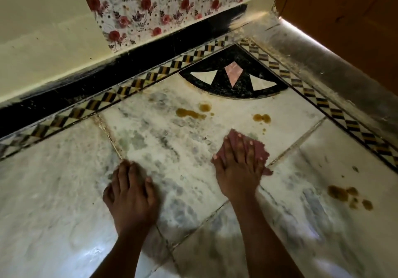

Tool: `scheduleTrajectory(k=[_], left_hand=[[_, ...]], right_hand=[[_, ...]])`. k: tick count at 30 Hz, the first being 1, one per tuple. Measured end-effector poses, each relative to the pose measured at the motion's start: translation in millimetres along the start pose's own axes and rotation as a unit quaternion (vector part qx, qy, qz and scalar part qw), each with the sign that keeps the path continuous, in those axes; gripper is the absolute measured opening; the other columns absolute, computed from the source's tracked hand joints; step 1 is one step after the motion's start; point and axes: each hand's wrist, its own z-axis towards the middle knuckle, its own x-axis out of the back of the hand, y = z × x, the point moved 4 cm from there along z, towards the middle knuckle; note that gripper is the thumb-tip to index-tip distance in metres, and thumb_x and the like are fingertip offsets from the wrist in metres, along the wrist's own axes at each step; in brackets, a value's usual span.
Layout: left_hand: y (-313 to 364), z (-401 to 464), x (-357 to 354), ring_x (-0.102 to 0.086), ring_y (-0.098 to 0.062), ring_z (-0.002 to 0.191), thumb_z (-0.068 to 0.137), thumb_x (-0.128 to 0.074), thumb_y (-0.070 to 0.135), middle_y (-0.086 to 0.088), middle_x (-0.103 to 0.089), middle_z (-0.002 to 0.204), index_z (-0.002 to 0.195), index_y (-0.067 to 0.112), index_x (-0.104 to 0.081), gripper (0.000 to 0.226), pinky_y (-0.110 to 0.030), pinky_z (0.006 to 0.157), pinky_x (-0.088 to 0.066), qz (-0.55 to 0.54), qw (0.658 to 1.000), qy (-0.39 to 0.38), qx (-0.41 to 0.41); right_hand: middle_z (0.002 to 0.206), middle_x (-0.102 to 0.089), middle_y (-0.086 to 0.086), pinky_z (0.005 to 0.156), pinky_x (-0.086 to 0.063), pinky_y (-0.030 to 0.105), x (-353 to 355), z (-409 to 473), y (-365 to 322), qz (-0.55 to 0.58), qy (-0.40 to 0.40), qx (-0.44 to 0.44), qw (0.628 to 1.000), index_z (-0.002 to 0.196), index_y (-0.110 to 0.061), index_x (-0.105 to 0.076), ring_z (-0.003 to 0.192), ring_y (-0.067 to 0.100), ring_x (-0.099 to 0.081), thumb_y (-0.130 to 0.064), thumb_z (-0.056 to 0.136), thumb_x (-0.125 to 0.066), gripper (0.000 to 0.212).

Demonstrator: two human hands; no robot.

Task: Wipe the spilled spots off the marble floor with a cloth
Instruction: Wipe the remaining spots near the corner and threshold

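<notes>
My right hand [235, 167] lies flat with straight fingers on a small pink cloth [261, 150], pressing it to the white marble floor [64, 202]. My left hand [131, 188] rests flat on the bare floor to the left, holding nothing. Brown spilled spots show beyond the cloth: one patch [190, 113] and a ring-shaped spot [204, 107] ahead, another patch [261, 118] ahead to the right. A further group of brown spots [346, 195] lies on the tile at the right.
A black inlaid corner fan [234, 84] and a checkered border strip [120, 93] frame the floor. A cream wall with a black skirting [107, 69] and floral paper [163, 4] stands ahead. A grey threshold [323, 62] and wooden door [344, 8] close the right.
</notes>
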Motion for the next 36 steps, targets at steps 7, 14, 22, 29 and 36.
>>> scheduleTrajectory(k=[7, 14, 22, 29, 36], left_hand=[[-1.6, 2.8, -0.7, -0.037, -0.034, 0.154, 0.1, -0.04, 0.044, -0.012, -0.041, 0.167, 0.153, 0.011, -0.05, 0.063, -0.056, 0.12, -0.028, 0.01, 1.0, -0.018, 0.007], [-1.4, 1.6, 1.0, -0.038, -0.034, 0.153, 0.1, -0.041, 0.045, -0.013, -0.041, 0.167, 0.153, 0.011, -0.05, 0.063, -0.055, 0.12, -0.029, 0.018, 1.0, -0.015, 0.007], [-3.3, 4.2, -1.7, -0.034, -0.034, 0.156, 0.101, -0.04, 0.045, -0.013, -0.036, 0.169, 0.153, 0.012, -0.047, 0.062, -0.057, 0.12, -0.027, 0.021, 0.999, -0.041, 0.016], [-2.5, 5.4, -1.6, -0.032, -0.031, 0.158, 0.101, -0.04, 0.045, -0.011, -0.036, 0.17, 0.154, 0.013, -0.049, 0.062, -0.055, 0.121, -0.025, 0.019, 0.999, -0.046, 0.021], [-4.9, 4.4, -3.5, -0.031, -0.029, 0.16, 0.102, -0.039, 0.045, -0.011, -0.032, 0.174, 0.158, 0.014, -0.047, 0.064, -0.054, 0.12, -0.026, 0.028, 0.998, -0.043, 0.026]], right_hand=[[0.177, -0.019, -0.001, 0.127, -0.017, 0.064, -16.8, 17.9, -64.4, -0.009, 0.006, 0.111, 0.994, 0.168, -0.026, -0.026, 0.165, 0.029, -0.012, -0.056, 0.108, -0.031, 0.067], [0.177, -0.02, 0.005, 0.129, -0.016, 0.059, -5.6, -6.1, -33.7, -0.014, 0.05, -0.008, 0.999, 0.166, -0.028, -0.03, 0.163, 0.032, -0.02, -0.057, 0.109, -0.032, 0.065], [0.179, -0.009, -0.002, 0.131, -0.004, 0.06, -21.4, 28.9, -102.0, -0.003, -0.013, 0.154, 0.988, 0.169, -0.029, -0.018, 0.166, 0.028, -0.002, -0.055, 0.109, -0.025, 0.066], [0.178, 0.012, -0.004, 0.127, 0.009, 0.065, -11.4, 76.5, -54.5, 0.035, -0.095, -0.105, 0.989, 0.167, -0.045, -0.008, 0.164, 0.03, 0.015, -0.059, 0.108, -0.02, 0.063], [0.177, 0.01, -0.01, 0.129, 0.015, 0.056, -19.8, 76.7, -110.2, -0.014, -0.085, 0.185, 0.979, 0.167, -0.043, -0.015, 0.165, 0.024, 0.012, -0.057, 0.11, -0.024, 0.059]])
